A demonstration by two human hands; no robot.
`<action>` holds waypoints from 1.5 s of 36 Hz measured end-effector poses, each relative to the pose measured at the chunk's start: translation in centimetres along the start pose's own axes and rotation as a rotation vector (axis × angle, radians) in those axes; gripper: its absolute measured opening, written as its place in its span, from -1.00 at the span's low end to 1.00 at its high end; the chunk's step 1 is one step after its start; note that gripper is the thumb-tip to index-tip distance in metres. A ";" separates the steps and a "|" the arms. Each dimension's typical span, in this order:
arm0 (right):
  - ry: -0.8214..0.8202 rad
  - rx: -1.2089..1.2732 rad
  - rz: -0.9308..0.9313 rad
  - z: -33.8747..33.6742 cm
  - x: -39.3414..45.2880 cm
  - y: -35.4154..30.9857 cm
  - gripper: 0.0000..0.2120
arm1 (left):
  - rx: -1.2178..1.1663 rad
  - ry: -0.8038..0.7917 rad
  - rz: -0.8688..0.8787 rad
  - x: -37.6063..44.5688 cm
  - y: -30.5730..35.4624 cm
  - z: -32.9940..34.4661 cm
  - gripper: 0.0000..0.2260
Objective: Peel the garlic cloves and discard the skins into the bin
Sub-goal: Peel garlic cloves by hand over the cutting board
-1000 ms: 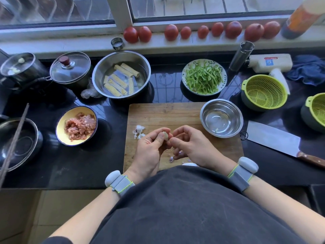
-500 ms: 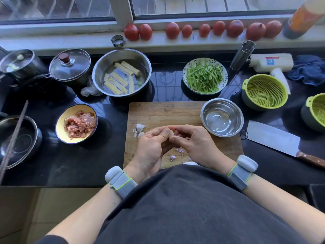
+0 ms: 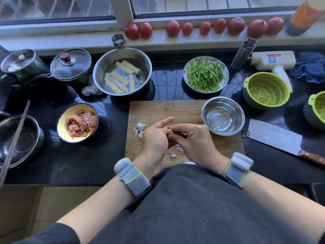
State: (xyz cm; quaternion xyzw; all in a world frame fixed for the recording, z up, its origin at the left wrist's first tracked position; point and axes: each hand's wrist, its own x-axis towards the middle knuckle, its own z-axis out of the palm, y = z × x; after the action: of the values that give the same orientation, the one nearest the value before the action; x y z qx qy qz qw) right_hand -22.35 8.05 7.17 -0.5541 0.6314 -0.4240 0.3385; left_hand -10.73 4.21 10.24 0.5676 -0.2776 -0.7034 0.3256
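Over the cutting board [image 3: 158, 110], both hands pinch one garlic clove [image 3: 169, 132]: left hand [image 3: 154, 138], right hand [image 3: 191, 140]. Mid-peel; skins [image 3: 140, 128] at 9 o'clock need binning next, no bin visible.

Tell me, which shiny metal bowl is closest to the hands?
The small steel bowl on the cutting board, beside the right hand. The bigger bowl with yellow sticks sits farther back.

Home kitchen: cutting board [image 3: 158, 110], cleaver [image 3: 274, 138], lidded pots [image 3: 70, 66] on black counter [image 3: 84, 161], tomatoes [image 3: 131, 31] on windowsill.
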 end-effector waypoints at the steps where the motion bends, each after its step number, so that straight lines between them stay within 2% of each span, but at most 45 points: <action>1: 0.026 -0.011 -0.032 0.0 0.0 0.0 -0.78 | -0.004 0.012 0.008 0.0 0.1 0.3 -0.66; 7: 0.075 -0.055 -0.140 -0.6 -0.2 0.8 -0.78 | -0.023 -0.020 -0.061 0.5 0.6 0.7 -0.75; 9: 0.079 0.071 -0.013 -0.8 -0.4 0.8 -0.79 | -0.001 -0.052 -0.109 0.6 0.5 0.5 -0.78; 11: 0.047 0.322 0.181 -1.1 -0.3 0.4 -0.81 | 0.103 -0.082 -0.086 0.6 0.5 0.1 -0.77; 14: 0.027 0.476 0.272 -1.7 -0.1 0.3 -0.83 | 0.283 -0.067 0.116 0.5 0.5 -1.0 -0.77; 18: 0.024 0.534 0.337 -1.6 -0.2 0.5 -0.84 | 0.447 -0.091 0.392 0.1 0.7 -2.3 -0.98; 22: 0.013 0.570 0.335 -1.4 -0.2 0.5 -0.82 | 0.575 -0.097 0.538 -0.5 0.4 -2.1 -0.94; 26: -0.007 0.456 0.278 -1.4 -0.3 0.3 -0.84 | 0.626 -0.055 0.627 -0.7 0.6 -2.1 -0.98; 30: -0.023 0.342 0.230 -1.5 -0.3 0.2 -0.88 | 0.661 -0.065 0.630 -0.5 0.5 -2.4 -0.94; 33: -0.006 0.376 0.247 -1.7 -0.2 0.1 -0.93 | 0.621 -0.068 0.587 -0.5 0.4 -2.4 -0.93; 39: -0.009 0.491 0.302 -1.6 -0.3 -0.1 -0.89 | 0.546 -0.071 0.504 -0.5 0.2 -2.5 -0.93; 43: -0.026 0.507 0.280 -1.7 -0.4 -0.2 -0.77 | 0.619 -0.069 0.542 -0.4 -0.1 -2.7 -0.95; 54: -0.029 0.185 0.149 -1.6 -0.4 0.3 -0.77 | 0.705 -0.052 0.581 0.0 -0.4 -3.0 -0.92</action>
State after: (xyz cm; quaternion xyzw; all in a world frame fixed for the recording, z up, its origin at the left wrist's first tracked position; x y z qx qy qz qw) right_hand -23.87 8.74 7.59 -0.4782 0.6240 -0.4462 0.4276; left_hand -7.88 4.43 9.34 0.5245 -0.6558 -0.4597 0.2891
